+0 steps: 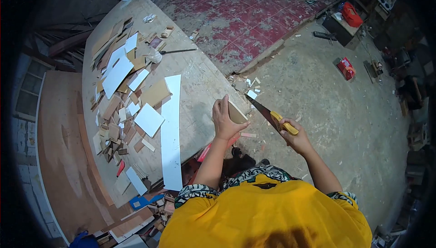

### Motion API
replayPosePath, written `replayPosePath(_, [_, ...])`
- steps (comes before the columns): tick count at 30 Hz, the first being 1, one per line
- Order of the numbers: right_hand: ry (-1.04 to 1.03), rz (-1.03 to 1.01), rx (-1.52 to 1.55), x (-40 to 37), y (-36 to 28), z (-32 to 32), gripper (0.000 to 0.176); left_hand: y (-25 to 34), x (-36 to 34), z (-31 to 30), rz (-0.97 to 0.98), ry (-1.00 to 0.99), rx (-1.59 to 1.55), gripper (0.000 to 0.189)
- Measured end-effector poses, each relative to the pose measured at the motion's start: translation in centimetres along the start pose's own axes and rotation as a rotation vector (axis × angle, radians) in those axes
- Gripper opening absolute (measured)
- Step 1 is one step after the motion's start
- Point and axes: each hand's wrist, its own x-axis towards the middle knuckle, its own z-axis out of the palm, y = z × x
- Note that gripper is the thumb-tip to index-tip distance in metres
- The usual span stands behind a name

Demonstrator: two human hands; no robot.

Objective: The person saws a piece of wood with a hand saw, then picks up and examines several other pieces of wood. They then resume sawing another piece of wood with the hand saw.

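Note:
My left hand grips a small flat wood board at the corner of the workbench, thumb on its near side and fingers over the far side. In my right hand is the yellow handle of a handsaw. Its dark blade slants up and left, with the tip close to the bench corner, just beyond the board.
Wood offcuts and white panels cover the bench's left half, beside a long white strip. A thin dark rod lies farther back. Scraps litter the floor by the corner; a red box stands at right.

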Motion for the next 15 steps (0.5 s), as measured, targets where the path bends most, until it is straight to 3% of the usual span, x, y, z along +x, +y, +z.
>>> replayPosePath(4, [0.019,-0.046,-0.010,-0.2,-1.5,0.9,0.029,0.0,0.1,-0.3,0.015,-0.067,0.204,0.122])
replayPosePath(8, [0.028,-0.123,0.062,-0.2,-1.6,1.2,0.029,0.1,0.0,1.3,0.078,-0.059,0.203,0.122])
replayPosePath(11, [0.035,-0.165,0.207,0.4,-0.7,1.5,0.029,-0.4,0.2,3.6,0.095,-0.167,0.174,0.125])
replayPosePath(15, [0.076,-0.095,0.273,0.6,-1.3,2.2,0.029,-0.8,0.0,5.7,0.159,-0.219,0.254,0.124])
